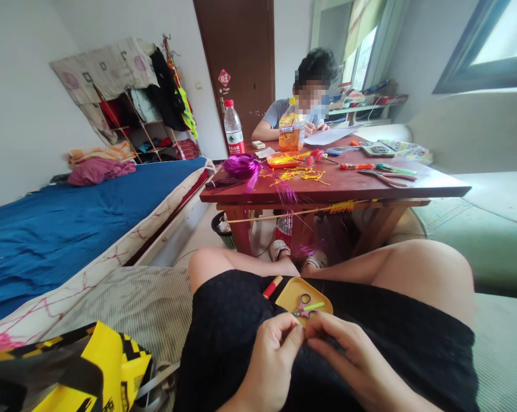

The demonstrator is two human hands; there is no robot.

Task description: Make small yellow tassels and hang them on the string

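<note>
Presses left hand [271, 357] and right hand [353, 357] together at the fingertips, low over the lap. Pinches thumbs and forefingers shut, with whatever sits between them hidden from view. Works right at the near edge of a yellow tray [289, 294], balanced on the black-clad lap. Carries in that tray small scissors [302, 301] with pink handles and a pale green stick [315, 307], touching each other. Has a red marker [273, 287] just beside the tray's left edge, lying on the black cloth.

Faces a red table [370, 186] well beyond the knees: purple thread bundle [241, 166] at its left end, loose yellow strips [301, 174] mid-top, water bottle [233, 129] and orange drink bottle [289, 131] upright farther back, pliers [385, 177] toward the right. Shares the room with another person [273, 114], seated at the table's far side, hands near white paper [327, 136]. Sits beside a bed with a blue cover [70, 223] on the left, with a yellow-and-black bag [108, 366] near the left hip.
</note>
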